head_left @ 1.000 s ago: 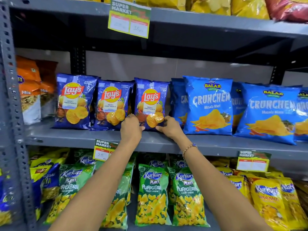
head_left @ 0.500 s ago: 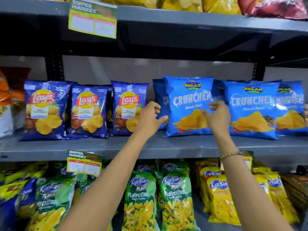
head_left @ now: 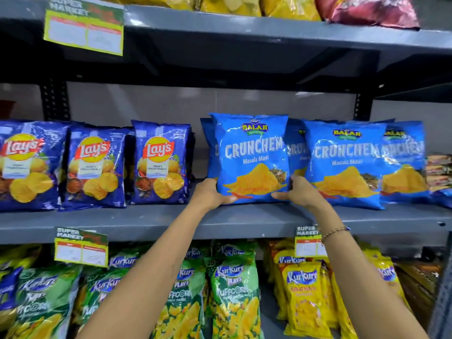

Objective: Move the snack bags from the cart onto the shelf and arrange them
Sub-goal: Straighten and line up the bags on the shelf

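A light blue Crunchem bag (head_left: pixel 253 152) stands upright on the grey middle shelf (head_left: pixel 146 221). My left hand (head_left: pixel 210 194) grips its lower left corner and my right hand (head_left: pixel 299 192) grips its lower right corner. More Crunchem bags (head_left: pixel 347 162) stand to its right, partly overlapped. Three dark blue Lay's bags (head_left: pixel 160 165) stand in a row to the left. The cart is out of view.
Green and yellow Kurkure bags (head_left: pixel 232 289) fill the lower shelf. Yellow and red bags (head_left: pixel 367 8) lie on the top shelf. Price tags (head_left: pixel 80 248) hang from the shelf edges. A dark upright post (head_left: pixel 52 99) stands at the back left.
Both hands left the rightmost Lay's bag, moved right to the front Crunchem bag, then dropped from its sides to its bottom corners. The view shifted right.
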A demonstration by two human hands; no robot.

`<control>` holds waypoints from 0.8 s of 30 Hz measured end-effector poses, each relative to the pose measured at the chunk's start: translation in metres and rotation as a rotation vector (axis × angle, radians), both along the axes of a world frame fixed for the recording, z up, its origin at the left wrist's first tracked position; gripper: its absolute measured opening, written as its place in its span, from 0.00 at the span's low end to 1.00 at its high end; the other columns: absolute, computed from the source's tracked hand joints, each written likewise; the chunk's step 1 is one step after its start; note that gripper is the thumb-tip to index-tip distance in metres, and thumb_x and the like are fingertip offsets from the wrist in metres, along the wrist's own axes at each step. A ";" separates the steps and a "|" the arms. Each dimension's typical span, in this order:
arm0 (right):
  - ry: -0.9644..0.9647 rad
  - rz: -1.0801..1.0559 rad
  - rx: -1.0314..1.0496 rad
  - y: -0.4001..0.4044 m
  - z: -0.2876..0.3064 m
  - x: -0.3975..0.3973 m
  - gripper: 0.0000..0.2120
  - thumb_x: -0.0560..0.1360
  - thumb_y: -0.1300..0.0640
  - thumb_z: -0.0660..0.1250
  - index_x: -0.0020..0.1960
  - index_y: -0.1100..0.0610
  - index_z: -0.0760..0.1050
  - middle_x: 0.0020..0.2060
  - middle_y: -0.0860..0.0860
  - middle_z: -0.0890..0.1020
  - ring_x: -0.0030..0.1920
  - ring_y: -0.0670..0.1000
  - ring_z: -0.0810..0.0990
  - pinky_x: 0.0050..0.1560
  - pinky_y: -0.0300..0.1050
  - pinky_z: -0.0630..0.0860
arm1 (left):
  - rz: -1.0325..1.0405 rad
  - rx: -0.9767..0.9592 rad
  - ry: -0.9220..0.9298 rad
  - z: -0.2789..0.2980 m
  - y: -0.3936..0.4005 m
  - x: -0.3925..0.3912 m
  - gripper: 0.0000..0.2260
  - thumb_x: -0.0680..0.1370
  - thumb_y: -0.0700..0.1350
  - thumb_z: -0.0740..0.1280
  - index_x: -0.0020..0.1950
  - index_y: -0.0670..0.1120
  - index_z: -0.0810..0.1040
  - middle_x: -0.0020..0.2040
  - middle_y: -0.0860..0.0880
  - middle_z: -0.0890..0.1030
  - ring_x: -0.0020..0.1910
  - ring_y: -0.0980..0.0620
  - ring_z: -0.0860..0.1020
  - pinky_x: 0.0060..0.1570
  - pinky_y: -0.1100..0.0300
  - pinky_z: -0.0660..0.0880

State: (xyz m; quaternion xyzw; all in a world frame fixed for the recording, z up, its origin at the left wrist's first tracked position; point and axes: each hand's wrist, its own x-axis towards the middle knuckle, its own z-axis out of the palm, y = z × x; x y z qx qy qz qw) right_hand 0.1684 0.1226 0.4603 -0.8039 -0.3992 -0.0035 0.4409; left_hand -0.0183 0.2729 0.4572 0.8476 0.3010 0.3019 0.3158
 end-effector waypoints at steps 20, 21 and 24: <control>-0.024 0.038 0.160 -0.017 0.007 -0.015 0.29 0.67 0.56 0.77 0.64 0.61 0.70 0.57 0.58 0.79 0.53 0.55 0.78 0.55 0.48 0.75 | 0.418 0.407 0.041 0.005 -0.043 -0.006 0.28 0.66 0.53 0.77 0.55 0.37 0.71 0.55 0.39 0.79 0.56 0.38 0.78 0.47 0.49 0.73; -0.035 0.023 0.167 -0.025 0.011 -0.011 0.27 0.68 0.56 0.76 0.63 0.61 0.71 0.57 0.58 0.80 0.52 0.54 0.78 0.54 0.47 0.76 | 0.419 0.401 0.028 0.006 -0.048 -0.002 0.28 0.65 0.53 0.77 0.55 0.37 0.70 0.55 0.39 0.78 0.56 0.37 0.78 0.47 0.48 0.74; -0.026 0.030 0.103 -0.038 0.014 0.002 0.27 0.68 0.55 0.76 0.63 0.61 0.72 0.57 0.58 0.80 0.53 0.55 0.79 0.54 0.47 0.76 | 0.411 0.381 0.040 0.006 -0.045 0.006 0.29 0.66 0.52 0.76 0.57 0.37 0.70 0.58 0.38 0.76 0.57 0.37 0.77 0.50 0.48 0.74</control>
